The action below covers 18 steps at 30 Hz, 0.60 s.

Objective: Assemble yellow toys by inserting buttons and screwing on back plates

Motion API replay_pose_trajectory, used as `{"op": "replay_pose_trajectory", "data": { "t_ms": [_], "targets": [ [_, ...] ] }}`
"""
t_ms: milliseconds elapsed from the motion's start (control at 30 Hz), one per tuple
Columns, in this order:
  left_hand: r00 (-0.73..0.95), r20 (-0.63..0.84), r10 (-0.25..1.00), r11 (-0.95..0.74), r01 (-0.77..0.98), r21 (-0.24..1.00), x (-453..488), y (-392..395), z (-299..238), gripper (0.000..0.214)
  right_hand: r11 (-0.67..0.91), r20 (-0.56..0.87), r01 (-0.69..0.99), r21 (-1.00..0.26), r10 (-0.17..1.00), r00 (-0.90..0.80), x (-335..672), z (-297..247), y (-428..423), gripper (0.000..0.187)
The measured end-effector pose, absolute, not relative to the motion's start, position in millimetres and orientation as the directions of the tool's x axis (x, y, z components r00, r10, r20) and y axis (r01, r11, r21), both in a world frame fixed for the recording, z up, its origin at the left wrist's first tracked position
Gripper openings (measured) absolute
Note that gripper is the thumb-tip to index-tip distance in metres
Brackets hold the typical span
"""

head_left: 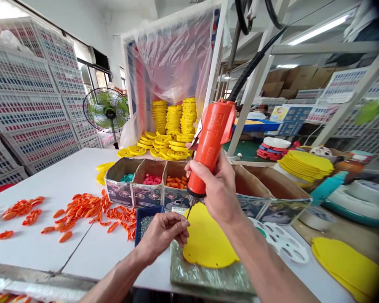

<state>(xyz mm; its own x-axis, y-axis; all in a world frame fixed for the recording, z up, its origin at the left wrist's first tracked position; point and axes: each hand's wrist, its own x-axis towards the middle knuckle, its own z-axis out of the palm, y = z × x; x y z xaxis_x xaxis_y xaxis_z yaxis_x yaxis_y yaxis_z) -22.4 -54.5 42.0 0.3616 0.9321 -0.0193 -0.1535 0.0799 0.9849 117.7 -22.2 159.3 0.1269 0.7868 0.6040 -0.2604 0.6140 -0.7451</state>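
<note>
My right hand (pixel 222 191) is wrapped around an orange electric screwdriver (pixel 211 141), held tilted with its bit pointing down. Its bit reaches the fingertips of my left hand (pixel 164 231), which are pinched together at the left edge of a yellow scalloped plastic plate (pixel 213 248). Whatever sits between those fingertips is too small or hidden to name. Under the plate lies a green plastic-wrapped pad (pixel 205 275). Just behind my left hand stands a small dark blue tray (pixel 150 209) of small metal pieces that look like screws.
Orange plastic parts (pixel 88 208) are scattered at left. A divided cardboard bin (pixel 120 193) with coloured pieces spans the table behind the plate. Yellow discs (pixel 175 122) are stacked beyond it. At right lie a white perforated plate (pixel 286 240) and yellow plates (pixel 344 267). The screwdriver's cable (pixel 249 67) hangs from above.
</note>
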Motion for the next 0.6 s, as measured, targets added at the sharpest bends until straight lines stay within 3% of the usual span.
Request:
{"op": "replay_pose_trajectory", "data": {
  "t_ms": [600],
  "targets": [
    [0.339,-0.028,0.940,0.097,-0.187,0.978,-12.6,-57.0,38.6,0.046,0.587,0.575,-0.256,-0.768,0.808,0.127,123.3,144.3,-23.3,0.021]
  ]
}}
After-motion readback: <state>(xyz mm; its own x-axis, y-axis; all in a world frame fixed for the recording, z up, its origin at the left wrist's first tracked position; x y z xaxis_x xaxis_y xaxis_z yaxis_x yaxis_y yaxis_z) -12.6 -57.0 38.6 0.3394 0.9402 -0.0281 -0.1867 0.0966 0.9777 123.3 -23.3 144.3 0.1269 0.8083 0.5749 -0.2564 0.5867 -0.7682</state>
